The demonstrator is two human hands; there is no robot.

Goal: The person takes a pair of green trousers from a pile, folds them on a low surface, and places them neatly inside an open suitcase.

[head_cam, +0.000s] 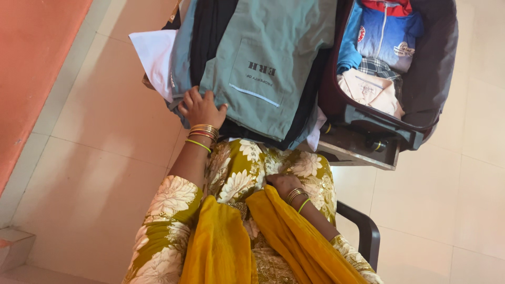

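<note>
My left hand (201,109) lies on the near edge of a folded grey-green garment (273,58) with a pocket, fingers curled over the edge and thumb on top. The garment tops a stack with a black cloth (209,31) and a white cloth (155,55) beneath it. My right hand (282,183) rests on my lap on the yellow floral dress (242,168). A mustard scarf (273,236) partly covers it, so its fingers do not show. Both wrists wear bangles.
An open suitcase (436,79) with a maroon rim stands at the upper right, holding a blue and red jacket (386,34), a checked cloth and a cream shirt (371,89). It sits on a low wooden stand (363,155). A black chair arm (365,229) is at my right. Pale floor tiles, with a red strip at the left.
</note>
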